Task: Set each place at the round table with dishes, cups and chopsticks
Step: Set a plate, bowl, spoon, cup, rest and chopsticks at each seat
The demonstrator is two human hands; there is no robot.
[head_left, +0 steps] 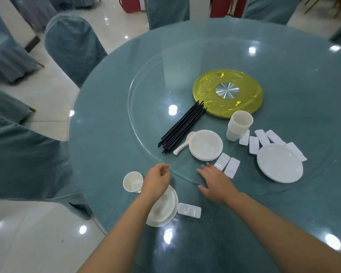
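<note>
The right hand (215, 182) is lying flat with fingers spread on the glass turntable (146, 75), probably to spin it. The left hand (157, 179) is loosely curled, holding nothing, above the plate (165, 211) beside a cup (133, 181).

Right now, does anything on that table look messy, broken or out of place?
Nothing looks broken or spilled. The white rests beside the stacked cups lie scattered at odd angles, some tucked under the plates. The black chopsticks sit in one loose bundle, with none yet at the near place.
</note>
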